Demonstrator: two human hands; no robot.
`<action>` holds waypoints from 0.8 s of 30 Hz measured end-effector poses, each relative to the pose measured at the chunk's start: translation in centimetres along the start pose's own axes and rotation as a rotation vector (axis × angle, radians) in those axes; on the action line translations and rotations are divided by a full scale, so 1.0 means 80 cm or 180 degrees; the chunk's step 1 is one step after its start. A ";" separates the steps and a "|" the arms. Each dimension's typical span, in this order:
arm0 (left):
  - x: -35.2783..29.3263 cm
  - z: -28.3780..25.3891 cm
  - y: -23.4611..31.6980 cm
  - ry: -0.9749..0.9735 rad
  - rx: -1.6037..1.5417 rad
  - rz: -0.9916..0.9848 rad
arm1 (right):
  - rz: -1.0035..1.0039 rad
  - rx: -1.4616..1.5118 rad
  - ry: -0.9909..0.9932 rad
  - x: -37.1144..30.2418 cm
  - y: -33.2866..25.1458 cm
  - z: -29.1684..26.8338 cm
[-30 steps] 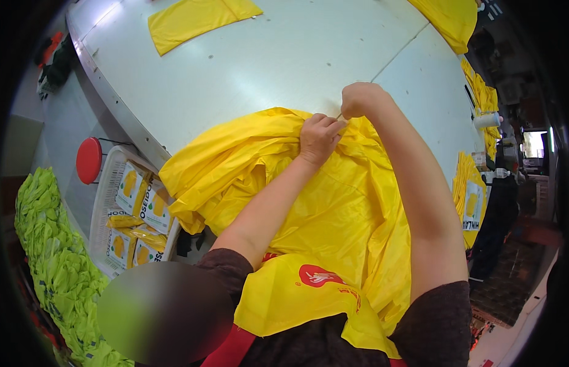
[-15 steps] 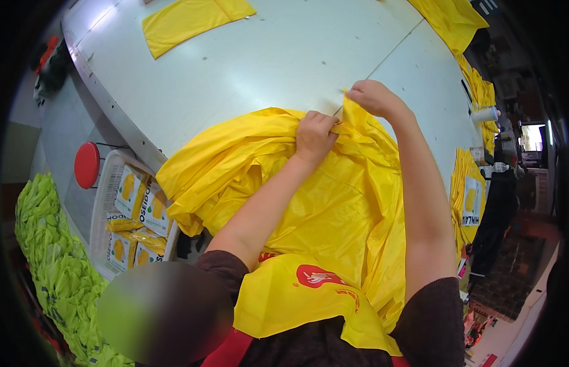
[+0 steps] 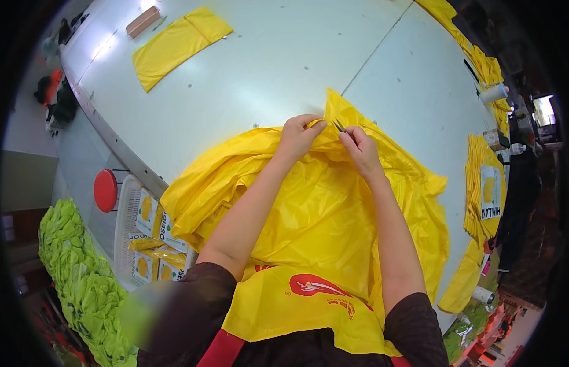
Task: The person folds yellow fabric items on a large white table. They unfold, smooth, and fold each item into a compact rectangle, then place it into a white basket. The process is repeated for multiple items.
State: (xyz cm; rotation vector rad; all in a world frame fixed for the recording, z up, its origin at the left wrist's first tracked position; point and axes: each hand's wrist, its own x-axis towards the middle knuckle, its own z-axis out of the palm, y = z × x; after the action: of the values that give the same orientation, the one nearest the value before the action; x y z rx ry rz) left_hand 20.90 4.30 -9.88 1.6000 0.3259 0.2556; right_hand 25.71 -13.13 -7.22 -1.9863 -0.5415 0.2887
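A large glossy yellow garment, apparently a raincoat [image 3: 333,202], spreads in folds from the table's near edge over my lap. My left hand [image 3: 300,136] is closed, pinching its gathered upper edge between thumb and fingers. Just to the right, my right hand [image 3: 363,150] grips small dark thread snips [image 3: 339,126]. Their pointed blades tilt up and left, close to the fabric by my left fingertips. Whether the blades touch the cloth I cannot tell. A corner of the raincoat stands up just beyond both hands.
A folded yellow piece [image 3: 180,46] and a pinkish-brown box [image 3: 143,22] lie at the far left of the table [image 3: 266,73]. Left of me are a white basket [image 3: 122,244] of packets, a red stool [image 3: 105,191] and a green fabric heap [image 3: 83,281]. Yellow stacks [image 3: 477,183] line the right.
My right hand has come down from the raised corner to beside my left hand, where the snips now show. My left hand has shifted slightly left, and the raincoat spreads wider to the right.
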 end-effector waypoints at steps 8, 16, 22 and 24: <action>0.001 0.002 0.001 -0.0224 -0.0190 -0.0110 | -0.0055 0.0046 -0.0129 0.012 0.002 0.002; 0.005 0.004 -0.006 -0.0273 -0.0371 -0.0133 | -0.0148 -0.0047 -0.0194 0.024 0.008 0.006; 0.009 0.006 -0.014 -0.0153 -0.0360 -0.0082 | -0.0227 0.0041 -0.0169 0.028 0.012 0.011; 0.008 0.005 -0.015 -0.0202 -0.0531 -0.0285 | -0.0245 0.0096 -0.0168 0.029 0.016 0.014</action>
State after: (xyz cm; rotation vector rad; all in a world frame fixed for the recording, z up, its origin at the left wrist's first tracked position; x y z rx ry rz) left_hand 21.58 4.19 -11.09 1.4224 0.3182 0.1587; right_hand 27.58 -11.59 -8.79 -1.9283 -0.6424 0.3004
